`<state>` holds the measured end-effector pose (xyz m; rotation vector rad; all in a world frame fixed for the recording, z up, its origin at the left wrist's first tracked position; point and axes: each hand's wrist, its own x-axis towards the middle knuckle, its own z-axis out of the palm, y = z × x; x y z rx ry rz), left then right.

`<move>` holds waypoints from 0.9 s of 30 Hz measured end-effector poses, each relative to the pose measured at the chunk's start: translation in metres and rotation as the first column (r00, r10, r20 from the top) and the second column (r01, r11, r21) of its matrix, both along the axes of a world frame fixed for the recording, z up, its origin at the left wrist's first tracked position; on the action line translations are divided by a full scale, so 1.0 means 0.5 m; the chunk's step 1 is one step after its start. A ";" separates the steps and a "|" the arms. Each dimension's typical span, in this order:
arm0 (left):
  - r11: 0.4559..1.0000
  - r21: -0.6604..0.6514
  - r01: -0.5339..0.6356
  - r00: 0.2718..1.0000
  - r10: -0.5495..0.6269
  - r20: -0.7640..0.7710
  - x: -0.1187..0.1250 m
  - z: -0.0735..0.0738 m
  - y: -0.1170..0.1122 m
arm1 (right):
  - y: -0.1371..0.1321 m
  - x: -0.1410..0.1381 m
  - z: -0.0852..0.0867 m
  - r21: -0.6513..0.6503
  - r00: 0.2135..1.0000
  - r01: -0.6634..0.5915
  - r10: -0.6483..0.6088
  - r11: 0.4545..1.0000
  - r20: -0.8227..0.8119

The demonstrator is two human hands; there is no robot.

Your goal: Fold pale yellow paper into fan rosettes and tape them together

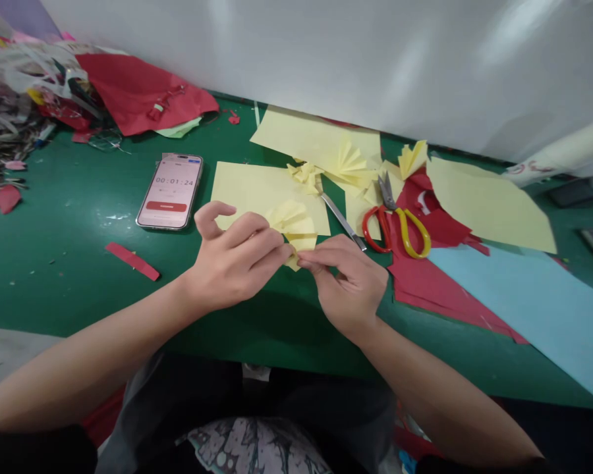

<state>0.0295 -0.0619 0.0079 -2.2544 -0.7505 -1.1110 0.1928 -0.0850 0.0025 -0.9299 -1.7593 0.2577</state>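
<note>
A pleated yellow paper fan (pixel 296 220) is between my two hands, above the green table. My left hand (pixel 242 260) pinches its lower edge from the left, with the index finger and others curled and partly hiding the paper. From the other side my right hand (pixel 348 276) grips the fan's narrow base between thumb and forefinger. Just beyond lie a sheet of yellow paper (pixel 247 191), a slim metal cutter (pixel 343 220) and scissors (pixel 395 220) with one red and one yellow handle. Crumpled yellow scraps (pixel 306 174) and another pleated yellow piece (pixel 348 164) sit behind the fan.
A phone (pixel 170 192) showing a timer lies left of my hands, near a red paper strip (pixel 132 261). Red paper (pixel 425 276) and a light blue sheet (pixel 528 296) cover the right side. Mixed scraps (pixel 24 105) pile up at far left; a white wall (pixel 326 52) stands behind.
</note>
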 end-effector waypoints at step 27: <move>0.995 0.082 0.063 0.997 -0.066 0.035 0.002 0.009 -0.012 | 0.000 0.005 0.010 -0.469 0.961 -0.127 -0.008 0.874 -0.275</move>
